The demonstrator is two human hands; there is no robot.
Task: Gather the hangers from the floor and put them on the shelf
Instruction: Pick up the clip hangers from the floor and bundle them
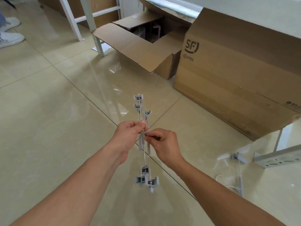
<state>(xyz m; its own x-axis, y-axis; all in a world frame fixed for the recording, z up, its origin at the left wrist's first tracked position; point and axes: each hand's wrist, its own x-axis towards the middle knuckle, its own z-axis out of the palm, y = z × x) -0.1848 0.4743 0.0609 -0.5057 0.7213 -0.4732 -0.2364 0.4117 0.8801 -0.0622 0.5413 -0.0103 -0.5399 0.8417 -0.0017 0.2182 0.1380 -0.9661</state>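
Note:
I hold a bundle of grey clip hangers (143, 144) in front of me, above the tiled floor. Their thin metal bars run away from me, with grey clips at the far end and at the near end. My left hand (128, 134) is closed around the middle of the bundle. My right hand (162, 142) pinches the bundle's middle from the right side. Another grey clip hanger (238, 170) lies on the floor at the right, beside a grey metal rail.
A large closed cardboard box (236, 75) stands at the right, an open cardboard box (146, 46) behind it. White metal frame legs (91, 25) rise at the back. A grey metal rail (276, 158) lies on the floor at right. A person's white shoes (9, 38) are at far left.

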